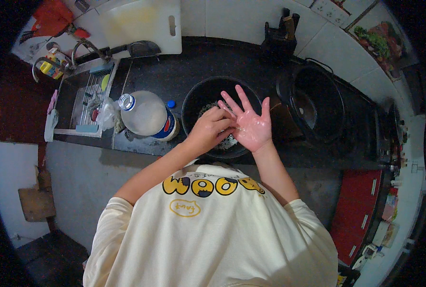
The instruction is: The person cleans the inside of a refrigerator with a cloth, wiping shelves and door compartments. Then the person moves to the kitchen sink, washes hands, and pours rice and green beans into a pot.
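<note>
Both hands meet above a round black pot (194, 95), in which pale, whitish bits lie at the bottom. My right hand (253, 125) is turned palm up, fingers spread wide, its palm shiny and wet. Against its palm near the little finger, my left hand (212, 126) rests with fingers curled and pressed together. Whether anything is between those fingertips is hidden. To the left of the pot stands a large clear plastic bottle (143, 113) with a blue label and an uncapped mouth. Its likely blue cap (171, 104) lies on the counter beside it.
A sink (81, 107) with a rack and a bent faucet (43, 62) is at the left. One pale cutting board (146, 24) leans on the back wall. Behind stands a black knife block (281, 33). A dark round cooker (313, 100) sits right of the pot on the black counter (160, 71).
</note>
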Demonstrator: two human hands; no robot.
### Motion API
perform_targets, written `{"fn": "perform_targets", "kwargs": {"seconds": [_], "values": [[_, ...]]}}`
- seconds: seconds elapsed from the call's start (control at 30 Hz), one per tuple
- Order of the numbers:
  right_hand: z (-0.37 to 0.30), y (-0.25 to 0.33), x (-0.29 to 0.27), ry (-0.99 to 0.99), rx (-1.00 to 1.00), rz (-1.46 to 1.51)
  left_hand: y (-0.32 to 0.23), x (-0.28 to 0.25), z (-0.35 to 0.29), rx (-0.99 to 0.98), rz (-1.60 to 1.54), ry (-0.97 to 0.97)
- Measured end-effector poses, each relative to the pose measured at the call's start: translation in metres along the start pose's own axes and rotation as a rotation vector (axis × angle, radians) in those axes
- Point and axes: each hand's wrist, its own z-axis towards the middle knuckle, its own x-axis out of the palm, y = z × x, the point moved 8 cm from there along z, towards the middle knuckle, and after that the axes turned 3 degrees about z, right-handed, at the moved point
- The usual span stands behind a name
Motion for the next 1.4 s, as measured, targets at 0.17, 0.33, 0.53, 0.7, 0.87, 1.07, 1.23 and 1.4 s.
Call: {"fn": "perform_targets", "kwargs": {"seconds": [0.17, 0.33, 0.53, 0.7, 0.87, 1.07, 1.23, 1.4], "values": [[0.000, -0.002, -0.001, -0.016, 0.005, 0.007, -0.004, 0.001, 0.000, -0.025, 0.036, 0.021], [-0.001, 0.000, -0.002, -0.034, -0.026, -0.037, 0.009, -0.004, -0.006, -0.178, 0.104, 0.065], [0.000, -0.001, -0.002, -0.051, -0.013, -0.036, -0.007, -0.002, 0.002, -0.077, 0.001, 0.032], [0.001, 0.002, -0.010, 0.057, 0.008, 0.009, 0.011, -0.001, -0.006, -0.140, 0.063, 0.054], [0.001, 0.003, -0.010, 0.038, -0.005, 0.010, 0.012, -0.008, -0.005, -0.183, 0.021, -0.035], [0.001, 0.001, -0.005, -0.023, -0.017, -0.065, 0.005, -0.001, -0.005, -0.083, 0.058, 0.061], [0.002, 0.002, -0.010, -0.040, -0.013, -0.107, 0.005, -0.003, -0.004, -0.100, 0.036, 0.048], [0.001, -0.001, -0.004, -0.091, -0.015, -0.098, -0.001, 0.000, -0.004, -0.047, 0.016, 0.068]]}}
